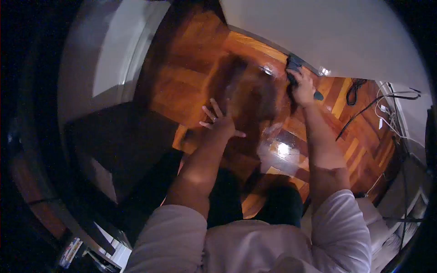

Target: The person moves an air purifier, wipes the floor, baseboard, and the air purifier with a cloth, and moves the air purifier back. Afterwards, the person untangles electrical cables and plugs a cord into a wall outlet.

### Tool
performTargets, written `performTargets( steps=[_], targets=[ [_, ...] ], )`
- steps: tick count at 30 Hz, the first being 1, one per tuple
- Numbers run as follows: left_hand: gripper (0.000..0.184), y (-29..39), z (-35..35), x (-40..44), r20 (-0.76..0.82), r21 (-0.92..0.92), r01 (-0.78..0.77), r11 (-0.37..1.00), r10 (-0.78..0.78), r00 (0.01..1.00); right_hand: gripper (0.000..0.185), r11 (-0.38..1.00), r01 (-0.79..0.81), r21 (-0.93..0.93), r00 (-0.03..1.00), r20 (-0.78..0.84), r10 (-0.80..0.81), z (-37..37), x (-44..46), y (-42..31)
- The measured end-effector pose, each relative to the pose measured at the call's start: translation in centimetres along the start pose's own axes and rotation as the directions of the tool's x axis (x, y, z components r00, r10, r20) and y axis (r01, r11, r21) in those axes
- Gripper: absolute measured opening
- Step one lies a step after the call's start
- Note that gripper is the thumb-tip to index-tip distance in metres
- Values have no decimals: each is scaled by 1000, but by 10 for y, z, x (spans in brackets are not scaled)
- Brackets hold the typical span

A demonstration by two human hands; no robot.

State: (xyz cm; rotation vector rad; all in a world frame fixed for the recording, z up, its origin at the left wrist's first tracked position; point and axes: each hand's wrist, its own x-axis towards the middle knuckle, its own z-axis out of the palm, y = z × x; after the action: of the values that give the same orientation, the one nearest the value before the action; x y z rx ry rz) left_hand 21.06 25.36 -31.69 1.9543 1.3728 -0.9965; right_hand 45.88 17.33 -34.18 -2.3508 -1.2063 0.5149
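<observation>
My left hand (220,123) is spread with its fingers apart, low over the glossy wooden floor (182,82); whether it presses on the boards I cannot tell. Farther forward, close to the foot of the pale wall, my right hand (302,89) is closed over a dark cloth (295,63). Parts of the dark cloth stick out beyond the fingers and beside the wrist, against the floor. Its middle is hidden under the palm.
Black and white cables (384,98) lie along the wall at right, with a coiled black cord (355,91) near them. A dark piece of furniture (118,141) stands at left. The pale wall (318,32) bounds the floor ahead. Grey upholstery (384,223) is at lower right.
</observation>
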Motion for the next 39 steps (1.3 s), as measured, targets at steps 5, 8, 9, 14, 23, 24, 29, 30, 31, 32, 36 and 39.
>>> performTargets(
  steps=[5, 8, 9, 14, 23, 24, 29, 30, 31, 32, 36, 39],
  targets=[
    [130, -2, 4, 2, -46, 8, -55, 998, 55, 997, 29, 957, 278, -86, 929, 278, -245, 73, -141, -2],
    [130, -5, 7, 9, -44, 46, -27, 999, 29, 999, 24, 892, 451, -1, 820, 396, -414, 60, -236, -17],
    [130, -4, 7, 8, -45, 44, -13, 999, 15, 999, 24, 903, 430, -11, 829, 400, -390, 60, -246, -9],
    [132, 7, -2, -7, -29, 56, 27, 998, -25, 999, 19, 930, 328, 163, 939, 48, -340, -20, -155, 51],
    [133, 27, -10, -18, 16, 128, 131, 983, -134, 991, 16, 993, -66, -103, 997, 42, 70, 35, -258, 93],
    [133, 24, -9, -20, 23, 130, 127, 983, -131, 991, 18, 966, -42, 256, 996, 93, 18, 52, -291, 70],
    [132, 24, -8, -16, 15, 157, 129, 979, -132, 991, 36, 719, -367, 590, 923, 325, 206, -41, -234, 40],
    [132, 25, -9, -19, 12, 160, 134, 978, -138, 990, 41, 675, -413, 612, 903, 374, 213, -74, -200, 52],
    [132, 26, -11, -19, 15, 169, 142, 975, -147, 989, 45, 625, -482, 614, 865, 446, 230, -103, -168, 62],
    [132, 26, -10, -19, 17, 176, 150, 973, -155, 988, 50, 596, -543, 592, 826, 506, 250, -126, -138, 79],
    [133, 26, -8, -16, 0, 193, 170, 966, -174, 985, 44, 959, -29, 283, 995, -79, 54, -94, -81, 164],
    [132, 25, -9, -18, 11, 181, 162, 970, -166, 986, 48, 968, -103, -231, 980, -188, 59, -61, -91, 129]
  ],
)
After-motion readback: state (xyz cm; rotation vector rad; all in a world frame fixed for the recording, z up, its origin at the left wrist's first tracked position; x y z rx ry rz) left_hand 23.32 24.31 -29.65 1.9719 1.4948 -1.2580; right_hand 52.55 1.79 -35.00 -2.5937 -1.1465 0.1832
